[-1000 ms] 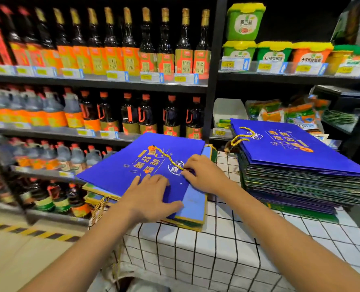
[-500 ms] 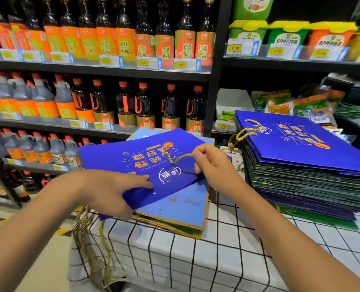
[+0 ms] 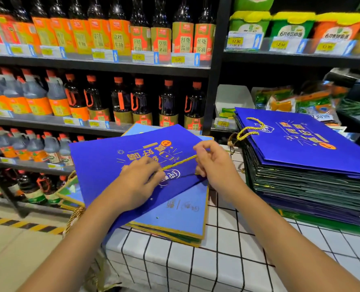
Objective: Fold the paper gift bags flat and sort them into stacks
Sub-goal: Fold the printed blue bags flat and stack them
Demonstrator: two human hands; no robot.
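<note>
A flat dark blue gift bag (image 3: pixel 111 157) with gold print lies askew on top of a low stack of light blue bags (image 3: pixel 181 216) at the table's left corner. Its gold cord handle (image 3: pixel 180 163) stretches taut between my hands. My left hand (image 3: pixel 139 182) lies on the bag and pinches one end of the cord. My right hand (image 3: pixel 214 163) pinches the other end near the bag's top edge. A tall stack of flat bags (image 3: pixel 301 175), topped by another dark blue one, stands at the right.
The table (image 3: pixel 217 260) has a white cloth with a black grid. Shelves of dark sauce bottles (image 3: pixel 122 98) stand close behind and left. Green and orange tubs (image 3: pixel 290 26) sit on the upper right shelf. Gold cords (image 3: pixel 75 216) hang over the table's left edge.
The dark blue bag has been lifted and turned askew on the low stack. My left hand has moved from the bag's near corner to the cord. Both hands now pull the cord taut.
</note>
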